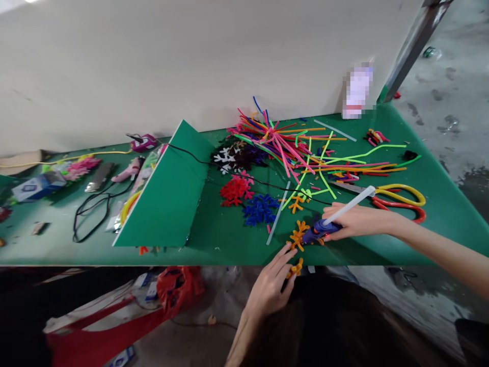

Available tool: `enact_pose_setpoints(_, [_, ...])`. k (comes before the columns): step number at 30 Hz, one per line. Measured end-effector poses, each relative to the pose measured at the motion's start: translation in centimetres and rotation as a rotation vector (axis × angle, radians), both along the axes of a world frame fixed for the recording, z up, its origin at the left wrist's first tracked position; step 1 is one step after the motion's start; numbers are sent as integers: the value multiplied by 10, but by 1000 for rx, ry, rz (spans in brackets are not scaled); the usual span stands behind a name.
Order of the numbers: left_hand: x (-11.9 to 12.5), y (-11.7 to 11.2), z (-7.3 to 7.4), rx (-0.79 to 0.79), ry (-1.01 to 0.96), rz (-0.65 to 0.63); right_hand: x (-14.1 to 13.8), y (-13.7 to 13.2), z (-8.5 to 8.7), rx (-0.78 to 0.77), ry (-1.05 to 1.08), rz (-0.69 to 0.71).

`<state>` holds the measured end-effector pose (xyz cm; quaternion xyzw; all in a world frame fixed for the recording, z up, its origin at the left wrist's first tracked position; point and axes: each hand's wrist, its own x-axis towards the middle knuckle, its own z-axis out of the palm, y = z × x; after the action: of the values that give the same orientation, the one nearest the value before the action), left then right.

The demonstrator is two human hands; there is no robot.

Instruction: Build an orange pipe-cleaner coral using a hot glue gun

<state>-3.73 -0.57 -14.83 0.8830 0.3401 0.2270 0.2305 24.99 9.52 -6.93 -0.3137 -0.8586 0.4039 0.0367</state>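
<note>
My right hand (342,220) is wrapped round a dark blue glue gun (318,232), and a whitish glue stick (349,205) juts out of its back. The gun's nozzle end is at an orange pipe-cleaner snowflake (300,235) near the table's front edge. My left hand (272,283) reaches up over that edge, its upper fingertips at the snowflake's lower side. A small orange pipe-cleaner piece (297,267) shows between its thumb and fingers. Just beyond lies another orange branched piece (296,204). Part of the snowflake is hidden behind the gun.
Red (234,191), blue (260,209) and white (225,160) pipe-cleaner snowflakes lie left of my hands. Loose pipe cleaners (271,135) spread behind them. Scissors (397,196) lie right, by my forearm. A green board (171,199) stands left; a black cord (260,182) crosses the table.
</note>
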Motion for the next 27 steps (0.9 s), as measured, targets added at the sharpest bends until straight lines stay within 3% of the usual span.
enact_pose_setpoints(11, [1, 1, 0, 12, -9, 14, 3, -1, -10, 96, -91, -74])
enact_pose_setpoints(18, [1, 1, 0, 40, -20, 21, 8, 2, 7, -71, -12, -65])
enact_pose_setpoints(22, [0, 1, 1, 12, -7, 18, 6, 4, 15, -176, 72, -126])
enact_pose_setpoints(24, [0, 0, 1, 4, -11, -2, -1, 6, 15, -129, 129, -169])
enact_pose_setpoints(27, [1, -2, 2, 49, -43, 19, -23, 10, 12, 61, 226, -74])
